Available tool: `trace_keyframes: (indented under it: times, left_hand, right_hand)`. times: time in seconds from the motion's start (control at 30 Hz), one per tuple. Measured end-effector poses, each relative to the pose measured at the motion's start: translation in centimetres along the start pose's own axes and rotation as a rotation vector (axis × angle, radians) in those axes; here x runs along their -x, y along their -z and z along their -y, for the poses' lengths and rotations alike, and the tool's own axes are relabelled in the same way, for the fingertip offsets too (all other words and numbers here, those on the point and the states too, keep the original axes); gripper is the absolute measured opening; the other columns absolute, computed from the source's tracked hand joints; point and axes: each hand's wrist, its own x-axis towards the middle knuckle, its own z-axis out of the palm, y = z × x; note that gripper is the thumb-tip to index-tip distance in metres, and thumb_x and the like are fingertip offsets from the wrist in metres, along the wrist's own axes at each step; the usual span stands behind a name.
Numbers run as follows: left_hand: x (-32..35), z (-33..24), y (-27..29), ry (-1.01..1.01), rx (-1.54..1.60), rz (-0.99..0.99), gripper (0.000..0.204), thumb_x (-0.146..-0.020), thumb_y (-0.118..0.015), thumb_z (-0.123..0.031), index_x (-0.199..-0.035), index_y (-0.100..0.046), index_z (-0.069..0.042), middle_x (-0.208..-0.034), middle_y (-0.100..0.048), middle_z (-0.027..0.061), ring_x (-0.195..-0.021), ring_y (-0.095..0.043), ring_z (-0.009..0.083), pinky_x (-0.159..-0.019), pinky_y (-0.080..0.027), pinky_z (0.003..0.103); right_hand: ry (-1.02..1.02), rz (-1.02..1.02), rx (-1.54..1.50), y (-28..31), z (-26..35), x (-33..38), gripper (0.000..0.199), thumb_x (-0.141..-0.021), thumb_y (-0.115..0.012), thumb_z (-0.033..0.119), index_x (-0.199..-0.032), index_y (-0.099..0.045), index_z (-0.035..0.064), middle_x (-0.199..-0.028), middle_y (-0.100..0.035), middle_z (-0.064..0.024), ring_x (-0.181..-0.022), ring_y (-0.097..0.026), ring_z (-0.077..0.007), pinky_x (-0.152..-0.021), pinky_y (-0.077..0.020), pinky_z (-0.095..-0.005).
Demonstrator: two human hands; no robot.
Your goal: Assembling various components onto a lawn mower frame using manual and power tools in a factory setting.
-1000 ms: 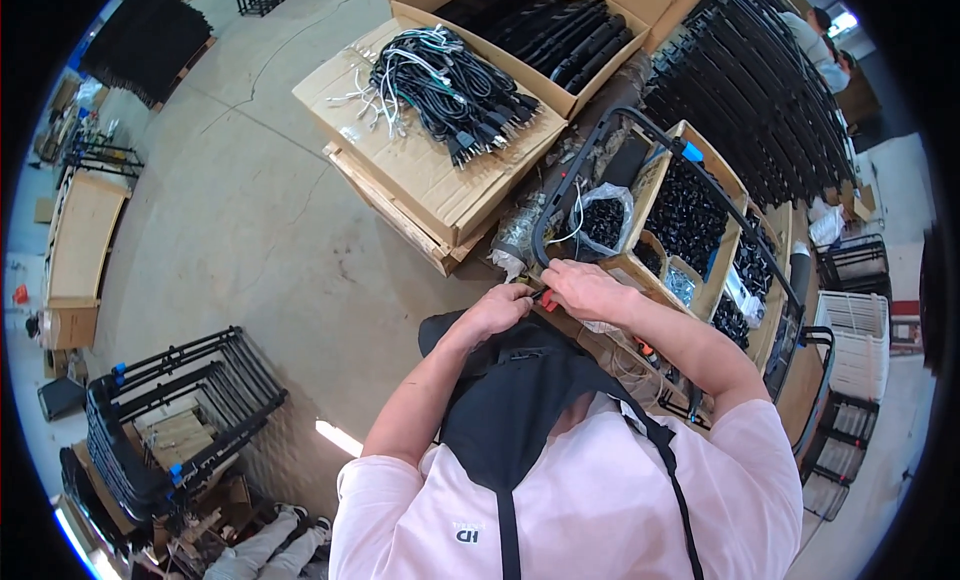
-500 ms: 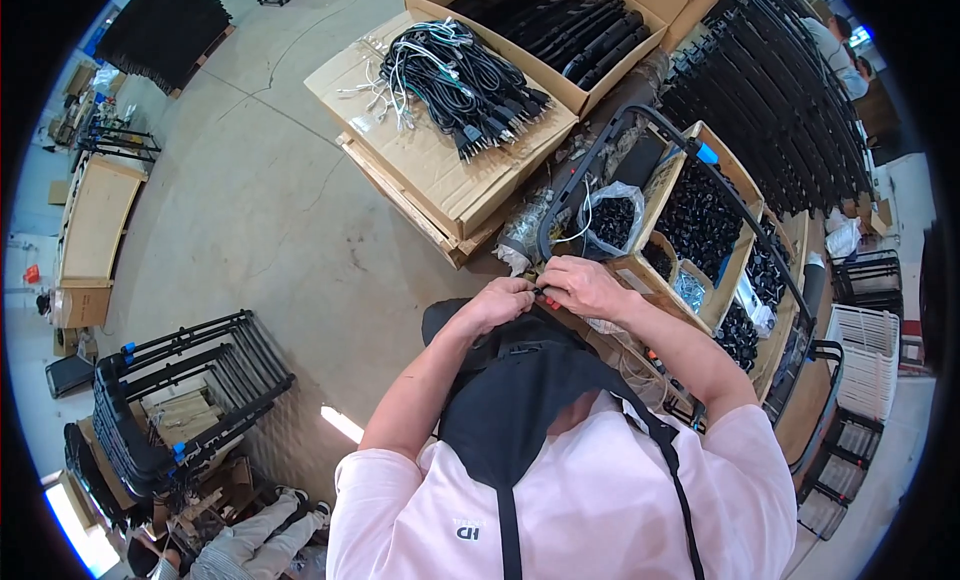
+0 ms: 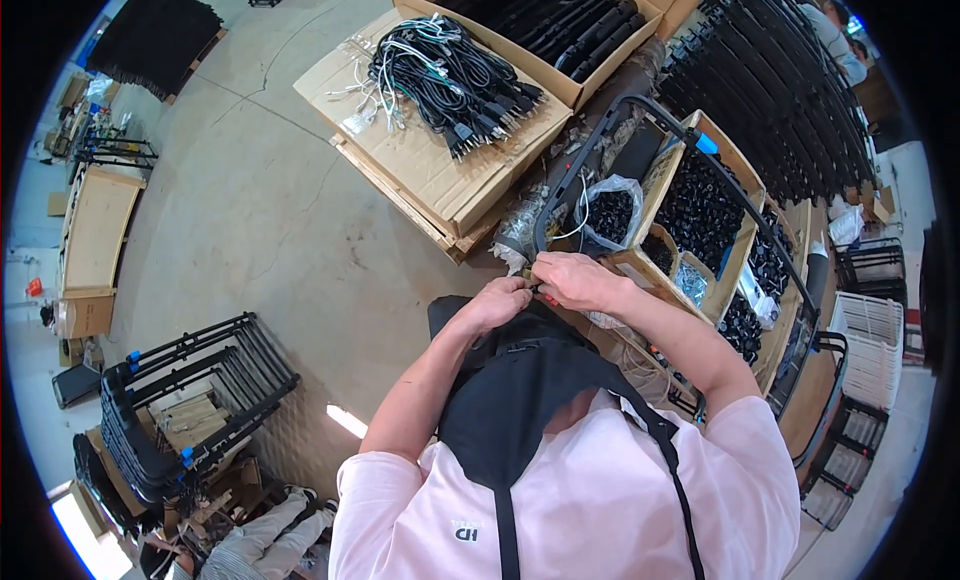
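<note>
My left hand [image 3: 497, 302] and my right hand [image 3: 578, 280] meet fingertip to fingertip at the lower corner of a black tubular metal frame [image 3: 640, 105] that lies across the boxes. My left fingers pinch the frame's end. My right hand is curled shut, and a bit of a red-handled tool [image 3: 546, 298] shows under its palm. What sits between the fingertips is too small to tell. A clear bag of small black parts [image 3: 607, 212] lies just beyond my hands. A black apron [image 3: 520, 400] hangs below them.
Open cardboard boxes of black parts [image 3: 705, 195] stand to the right. A cardboard stack carries a bundle of black and white cables [image 3: 450, 70]. Black frames are stacked at the top right [image 3: 770, 70] and lower left [image 3: 190, 380]. Bare concrete floor [image 3: 260, 220] lies to the left.
Both hands stay together at the frame's corner, with only small finger shifts. The view has drifted slightly.
</note>
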Motion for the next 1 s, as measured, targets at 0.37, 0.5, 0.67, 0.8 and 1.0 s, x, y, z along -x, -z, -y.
trace_keyframes:
  times: [0.37, 0.5, 0.67, 0.8, 1.0]
  left_hand:
    - [-1.2, 0.9, 0.6, 0.076, 0.107, -0.001, 0.03, -0.097, -0.06, -0.022, -0.107, -0.077, 0.0, -0.087, -0.069, 0.0026, -0.08, -0.059, 0.0117, -0.074, -0.05, 0.029]
    - [-1.7, 0.8, 0.5, 0.113, 0.02, 0.025, 0.03, -0.099, -0.059, -0.022, -0.109, -0.075, 0.002, -0.086, -0.068, 0.0026, -0.076, -0.058, 0.0112, -0.073, -0.05, 0.029]
    - [-1.6, -0.2, 0.3, 0.104, 0.055, 0.129, 0.025, -0.108, -0.059, -0.021, -0.111, -0.073, 0.0, -0.085, -0.066, 0.0006, -0.077, -0.06, 0.009, -0.073, -0.051, 0.026]
    - [-1.9, 0.3, 0.7, 0.068, 0.038, 0.182, 0.028, -0.11, -0.059, -0.024, -0.117, -0.071, 0.0, -0.09, -0.069, 0.0022, -0.081, -0.063, 0.0103, -0.077, -0.054, 0.027]
    - [-3.6, 0.2, -2.6, 0.067, 0.108, 0.277, 0.028, -0.111, -0.058, -0.025, -0.118, -0.07, -0.001, -0.091, -0.069, 0.0011, -0.08, -0.063, 0.0094, -0.075, -0.053, 0.027]
  right_hand:
    - [-0.584, -0.206, -0.309, -6.0, 5.3, 5.4, 0.037, -0.094, -0.072, 0.025, -0.122, -0.06, 0.0044, -0.107, -0.07, -0.0197, -0.104, -0.07, -0.0399, -0.084, -0.0567, -0.0497]
    - [-1.056, -0.125, -0.252, -12.1, 2.5, 7.1, 0.055, -0.091, -0.075, 0.04, -0.13, -0.061, 0.0034, -0.118, -0.071, -0.0239, -0.112, -0.068, -0.0433, -0.095, -0.0555, -0.0507]
    - [-1.07, -0.361, -0.186, -19.5, -5.3, 3.6, 0.066, -0.092, -0.07, 0.05, -0.132, -0.058, -0.0011, -0.123, -0.069, -0.03, -0.117, -0.067, -0.0466, -0.101, -0.0533, -0.0531]
    - [-1.493, -0.373, -0.273, -18.9, -8.5, -1.2, 0.058, -0.094, -0.065, 0.051, -0.123, -0.061, 0.0011, -0.131, -0.068, -0.0268, -0.122, -0.067, -0.0424, -0.1, -0.0538, -0.0512]
    - [-1.496, -0.576, -0.404, -25.5, -12.3, 2.6, 0.039, -0.095, -0.064, 0.042, -0.094, -0.066, 0.0037, -0.104, -0.075, -0.0185, -0.088, -0.075, -0.031, -0.075, -0.0576, -0.0433]
